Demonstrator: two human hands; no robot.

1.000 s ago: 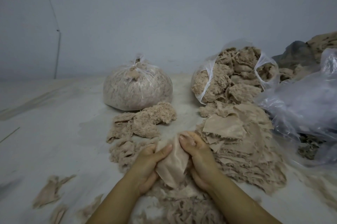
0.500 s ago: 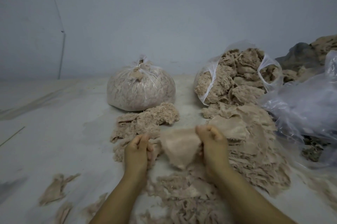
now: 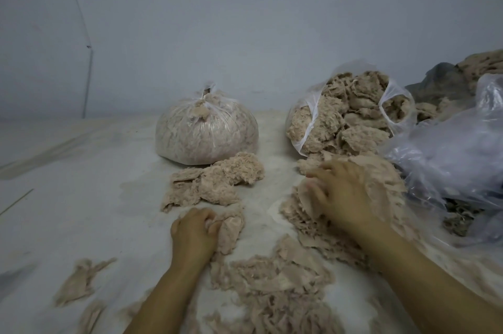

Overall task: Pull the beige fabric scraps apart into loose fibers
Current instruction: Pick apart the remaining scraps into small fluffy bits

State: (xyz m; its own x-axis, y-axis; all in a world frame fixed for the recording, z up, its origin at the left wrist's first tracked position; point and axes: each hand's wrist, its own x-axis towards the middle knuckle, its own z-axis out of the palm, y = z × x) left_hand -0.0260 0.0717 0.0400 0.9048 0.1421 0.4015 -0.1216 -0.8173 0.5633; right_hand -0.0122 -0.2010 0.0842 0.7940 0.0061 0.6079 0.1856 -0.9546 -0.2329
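Nearest, a heap of shredded fibers (image 3: 275,290) lies on the pale worktop (image 3: 81,211), cut off by the lower edge. The left hand (image 3: 194,235) grips a crumpled beige scrap (image 3: 230,227), fingers curled around it. The right hand (image 3: 340,195) rests on the scrap pile (image 3: 381,186); it is blurred, so one cannot tell if its fingers grip anything. Behind the left hand lies a fluffy clump (image 3: 217,184). Further back stand a tied bag (image 3: 206,129) and an open bag (image 3: 351,113) of fibers. Crumpled plastic (image 3: 449,148) hides the right side.
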